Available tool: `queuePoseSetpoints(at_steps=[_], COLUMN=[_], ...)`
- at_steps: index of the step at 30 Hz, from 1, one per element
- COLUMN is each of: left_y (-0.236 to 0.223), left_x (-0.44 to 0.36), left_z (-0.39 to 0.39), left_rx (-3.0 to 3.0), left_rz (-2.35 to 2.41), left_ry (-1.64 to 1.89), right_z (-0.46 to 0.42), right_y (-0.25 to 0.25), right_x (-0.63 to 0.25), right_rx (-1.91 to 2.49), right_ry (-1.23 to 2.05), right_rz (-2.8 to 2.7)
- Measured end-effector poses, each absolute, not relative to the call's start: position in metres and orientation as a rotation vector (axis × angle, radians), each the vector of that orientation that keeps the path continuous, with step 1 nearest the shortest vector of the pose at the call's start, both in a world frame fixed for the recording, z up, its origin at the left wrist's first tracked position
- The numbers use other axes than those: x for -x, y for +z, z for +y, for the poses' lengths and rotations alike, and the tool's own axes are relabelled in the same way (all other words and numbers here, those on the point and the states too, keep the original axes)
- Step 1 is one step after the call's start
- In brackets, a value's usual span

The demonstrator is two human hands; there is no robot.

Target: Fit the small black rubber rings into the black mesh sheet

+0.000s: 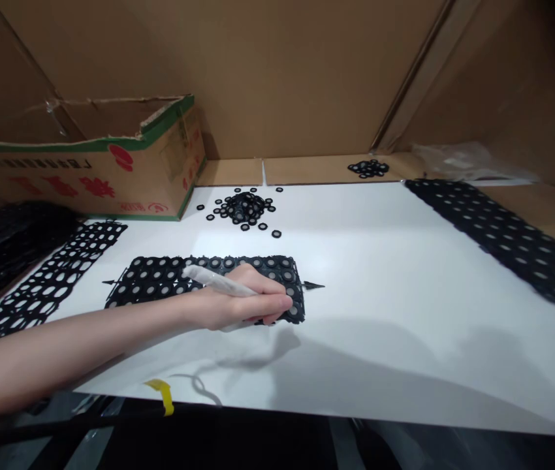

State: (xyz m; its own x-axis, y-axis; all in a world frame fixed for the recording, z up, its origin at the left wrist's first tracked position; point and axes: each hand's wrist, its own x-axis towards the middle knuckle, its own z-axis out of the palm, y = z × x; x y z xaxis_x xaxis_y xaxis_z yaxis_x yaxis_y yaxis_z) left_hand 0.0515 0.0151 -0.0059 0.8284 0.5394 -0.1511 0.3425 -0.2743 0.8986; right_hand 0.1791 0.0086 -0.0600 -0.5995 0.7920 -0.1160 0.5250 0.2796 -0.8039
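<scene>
My left hand (pixel 248 297) reaches in from the left with its fingers closed around a white pen-like tool (pixel 211 277). The tool's blunt rear end points up and left over the wrist; its tip is hidden. Beneath the fingers lies a black mat (pixel 130 274) with rows of round grey-centred pieces. The fingertips are over its right end, beside a black arrow (pixel 314 285) on the white surface. Beyond the mat is a heap of small black rings (pixel 244 207), several of them scattered around it. My right hand is not in view.
An open cardboard box (pixel 135 176) stands back left. Black perforated sheets (pixel 62 274) lie along the left, another black sheet (pixel 497 238) along the right. A smaller ring pile (pixel 368 168) and clear plastic (pixel 468 160) lie at the back. Yellow tape (pixel 162 395) marks a black bar in front.
</scene>
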Motion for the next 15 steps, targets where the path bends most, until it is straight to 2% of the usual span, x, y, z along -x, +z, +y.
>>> queuePoseSetpoints(at_steps=[7, 15], left_y=[-0.005, -0.005], left_x=[-0.051, -0.051], left_z=[0.015, 0.016], left_rx=[-1.872, -1.857], left_rz=[0.645, 0.634], left_ry=[0.207, 0.215], right_z=[0.008, -0.003], right_y=[-0.058, -0.067], right_x=[-0.176, -0.175], right_rx=[1.231, 1.306], right_ry=[1.267, 1.134], right_rz=[-2.158, -1.975])
